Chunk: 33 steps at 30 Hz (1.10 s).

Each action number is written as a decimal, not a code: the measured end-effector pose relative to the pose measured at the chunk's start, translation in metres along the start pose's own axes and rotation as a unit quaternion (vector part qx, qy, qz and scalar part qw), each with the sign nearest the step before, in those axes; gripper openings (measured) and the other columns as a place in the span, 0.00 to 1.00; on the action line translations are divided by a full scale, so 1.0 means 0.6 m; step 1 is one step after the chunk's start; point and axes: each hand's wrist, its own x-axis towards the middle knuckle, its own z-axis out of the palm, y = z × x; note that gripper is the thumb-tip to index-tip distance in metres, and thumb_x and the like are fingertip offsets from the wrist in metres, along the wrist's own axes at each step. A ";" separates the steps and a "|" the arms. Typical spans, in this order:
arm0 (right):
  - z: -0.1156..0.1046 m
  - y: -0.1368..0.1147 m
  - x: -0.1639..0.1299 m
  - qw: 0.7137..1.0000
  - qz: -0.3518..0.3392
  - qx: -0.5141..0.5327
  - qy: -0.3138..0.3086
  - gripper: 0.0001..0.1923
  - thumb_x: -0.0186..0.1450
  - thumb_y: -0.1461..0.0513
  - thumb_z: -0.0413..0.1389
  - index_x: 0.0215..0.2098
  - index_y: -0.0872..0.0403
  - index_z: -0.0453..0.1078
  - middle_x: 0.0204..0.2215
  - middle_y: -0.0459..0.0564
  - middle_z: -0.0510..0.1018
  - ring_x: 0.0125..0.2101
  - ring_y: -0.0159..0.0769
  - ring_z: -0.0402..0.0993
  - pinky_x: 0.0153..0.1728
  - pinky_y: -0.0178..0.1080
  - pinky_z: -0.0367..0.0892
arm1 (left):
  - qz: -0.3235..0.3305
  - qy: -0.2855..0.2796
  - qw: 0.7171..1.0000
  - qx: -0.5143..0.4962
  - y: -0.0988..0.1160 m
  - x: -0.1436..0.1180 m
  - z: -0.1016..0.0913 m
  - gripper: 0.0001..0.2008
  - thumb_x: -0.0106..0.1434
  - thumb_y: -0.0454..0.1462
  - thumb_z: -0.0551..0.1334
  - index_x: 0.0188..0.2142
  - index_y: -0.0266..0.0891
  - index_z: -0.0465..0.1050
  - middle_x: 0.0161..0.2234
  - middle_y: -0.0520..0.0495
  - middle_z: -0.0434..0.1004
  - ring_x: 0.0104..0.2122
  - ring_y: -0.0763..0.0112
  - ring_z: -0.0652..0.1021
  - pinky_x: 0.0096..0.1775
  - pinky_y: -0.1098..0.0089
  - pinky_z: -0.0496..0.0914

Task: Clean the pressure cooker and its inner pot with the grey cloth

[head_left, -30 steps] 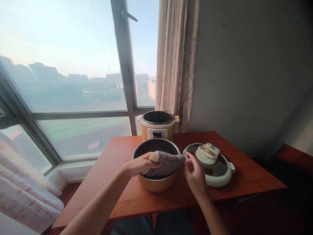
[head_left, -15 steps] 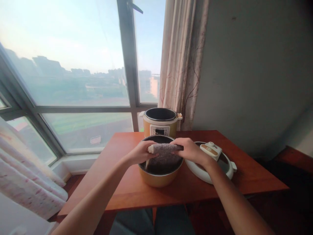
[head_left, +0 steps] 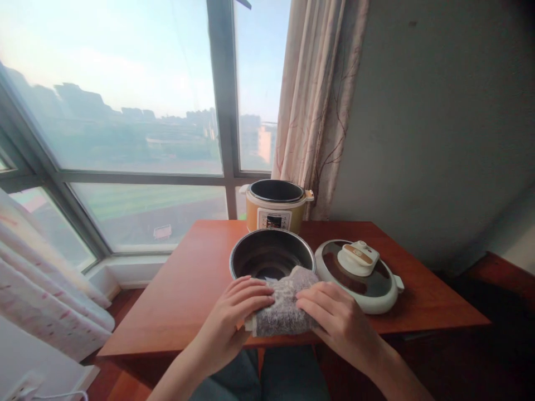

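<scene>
Because both hands press flat on it, the folded grey cloth point(head_left: 282, 303) looks soft and light; left hand point(head_left: 234, 312) and right hand point(head_left: 334, 317) pin its sides against the worktop point(head_left: 188, 289), before the inner pot point(head_left: 271, 257).

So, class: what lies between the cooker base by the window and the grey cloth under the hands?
In the head view, the inner pot sits between the cooker base and grey cloth.

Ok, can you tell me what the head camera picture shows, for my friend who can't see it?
A person's left hand and right hand press a folded grey cloth against the near side of an empty metal pot on a wooden table. A cooker lid lies right of the pot, and a yellow cooker stands behind it by a big window.
</scene>
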 end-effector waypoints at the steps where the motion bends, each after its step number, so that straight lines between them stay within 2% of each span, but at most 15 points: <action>1: 0.009 -0.005 -0.013 1.000 0.000 -0.001 0.023 0.16 0.67 0.71 0.51 0.49 0.51 0.72 0.44 0.52 0.82 0.43 0.40 0.76 0.46 0.44 0.71 | 0.019 0.004 1.000 0.022 -0.004 -0.010 0.009 0.23 0.63 0.33 0.59 0.56 0.51 0.75 0.56 0.44 0.77 0.58 0.54 0.74 0.64 0.52 0.59; 4: 0.036 -0.017 -0.042 0.997 0.018 -0.016 0.069 0.18 0.66 0.73 0.50 0.50 0.51 0.71 0.45 0.52 0.81 0.44 0.40 0.76 0.47 0.46 0.71 | 0.053 0.025 0.996 0.068 -0.015 -0.030 0.028 0.25 0.65 0.32 0.57 0.59 0.54 0.72 0.59 0.47 0.74 0.61 0.55 0.70 0.65 0.49 0.57; 6: 0.048 -0.022 -0.054 0.997 0.037 -0.021 0.071 0.17 0.66 0.71 0.51 0.50 0.52 0.70 0.46 0.53 0.80 0.45 0.41 0.75 0.49 0.47 0.70 | 0.067 0.030 0.994 0.078 -0.017 -0.037 0.032 0.26 0.65 0.32 0.56 0.61 0.55 0.70 0.62 0.47 0.72 0.63 0.54 0.68 0.65 0.49 0.56; 8: 0.052 -0.024 -0.063 0.997 0.041 -0.011 0.057 0.14 0.68 0.62 0.55 0.51 0.52 0.69 0.48 0.55 0.78 0.47 0.45 0.74 0.49 0.49 0.70 | 0.075 0.017 0.994 0.078 -0.017 -0.043 0.030 0.26 0.66 0.32 0.56 0.62 0.54 0.69 0.63 0.47 0.70 0.64 0.54 0.67 0.65 0.49 0.56; 10: 0.048 -0.024 -0.065 0.999 0.034 0.009 0.038 0.19 0.67 0.53 0.58 0.52 0.53 0.68 0.48 0.57 0.77 0.47 0.47 0.73 0.48 0.50 0.70 | 0.082 0.014 0.994 0.070 -0.019 -0.047 0.025 0.24 0.67 0.32 0.55 0.60 0.54 0.71 0.62 0.46 0.72 0.63 0.54 0.68 0.65 0.49 0.58; 12: 0.039 -0.021 -0.055 0.998 0.037 0.025 0.033 0.20 0.67 0.51 0.58 0.53 0.53 0.67 0.46 0.56 0.77 0.45 0.45 0.74 0.46 0.48 0.71 | 0.076 0.067 0.993 0.056 -0.024 -0.048 0.019 0.22 0.69 0.33 0.53 0.57 0.54 0.74 0.59 0.47 0.74 0.61 0.55 0.70 0.63 0.51 0.61; 13: 0.034 -0.019 -0.045 0.998 0.046 0.027 0.036 0.19 0.68 0.53 0.57 0.53 0.52 0.67 0.44 0.55 0.78 0.44 0.44 0.74 0.46 0.47 0.70 | 0.054 0.115 0.991 0.049 -0.028 -0.047 0.017 0.21 0.70 0.35 0.53 0.56 0.54 0.74 0.59 0.47 0.75 0.61 0.55 0.70 0.62 0.51 0.62; 15: 0.027 -0.018 -0.017 0.997 0.067 0.023 0.041 0.20 0.67 0.54 0.59 0.55 0.51 0.66 0.44 0.54 0.78 0.44 0.44 0.74 0.47 0.47 0.69 | -0.036 0.225 0.973 0.043 -0.038 -0.041 0.016 0.19 0.71 0.38 0.53 0.57 0.53 0.73 0.61 0.47 0.72 0.62 0.55 0.68 0.63 0.52 0.61; 16: 0.025 -0.019 0.000 0.997 0.074 0.019 0.033 0.24 0.66 0.52 0.61 0.57 0.51 0.65 0.47 0.56 0.77 0.46 0.46 0.73 0.49 0.49 0.68 | -0.097 0.268 0.958 0.038 -0.043 -0.036 0.016 0.19 0.70 0.40 0.55 0.59 0.51 0.70 0.63 0.45 0.68 0.64 0.54 0.66 0.64 0.51 0.59; 18: 0.030 -0.024 0.035 0.997 0.079 0.017 -0.013 0.37 0.59 0.44 0.64 0.60 0.51 0.63 0.53 0.58 0.74 0.52 0.51 0.70 0.54 0.53 0.65 | -0.218 0.313 0.924 0.004 -0.053 -0.022 0.022 0.26 0.68 0.46 0.58 0.64 0.46 0.62 0.67 0.41 0.61 0.66 0.51 0.62 0.65 0.49 0.55; 20: 0.043 -0.033 0.066 0.992 0.090 0.020 -0.088 0.44 0.53 0.39 0.65 0.60 0.52 0.65 0.52 0.58 0.75 0.50 0.52 0.71 0.54 0.53 0.64 | -0.289 0.307 0.904 -0.073 -0.059 -0.006 0.034 0.33 0.66 0.49 0.60 0.66 0.42 0.57 0.68 0.37 0.57 0.67 0.49 0.59 0.65 0.48 0.54; 22: 0.061 -0.043 0.088 0.980 0.124 0.002 -0.157 0.37 0.53 0.38 0.65 0.51 0.53 0.70 0.44 0.55 0.79 0.43 0.49 0.75 0.48 0.50 0.66 | -0.296 0.288 0.898 -0.154 -0.060 0.008 0.048 0.32 0.65 0.50 0.61 0.65 0.42 0.57 0.66 0.38 0.61 0.66 0.50 0.61 0.65 0.52 0.56; 24: 0.076 -0.049 0.101 0.966 0.163 -0.037 -0.199 0.28 0.56 0.41 0.64 0.41 0.53 0.71 0.35 0.53 0.80 0.37 0.47 0.76 0.40 0.45 0.66 | -0.279 0.284 0.896 -0.196 -0.060 0.019 0.060 0.29 0.65 0.49 0.61 0.62 0.43 0.61 0.61 0.42 0.69 0.64 0.53 0.65 0.64 0.56 0.58; 28: 0.091 -0.049 0.106 0.963 0.164 -0.079 -0.199 0.23 0.60 0.43 0.62 0.36 0.53 0.70 0.32 0.53 0.80 0.33 0.45 0.76 0.34 0.42 0.62 | -0.286 0.288 0.892 -0.198 -0.066 0.026 0.058 0.24 0.63 0.47 0.62 0.55 0.39 0.69 0.54 0.42 0.76 0.58 0.51 0.71 0.58 0.57 0.64; 33: 0.096 -0.041 0.095 0.976 0.116 -0.083 -0.163 0.20 0.61 0.45 0.63 0.34 0.53 0.69 0.31 0.51 0.79 0.32 0.44 0.75 0.31 0.41 0.58 | -0.272 0.242 0.921 -0.135 -0.087 0.027 0.032 0.18 0.61 0.41 0.60 0.49 0.36 0.73 0.49 0.41 0.79 0.52 0.51 0.75 0.55 0.57 0.66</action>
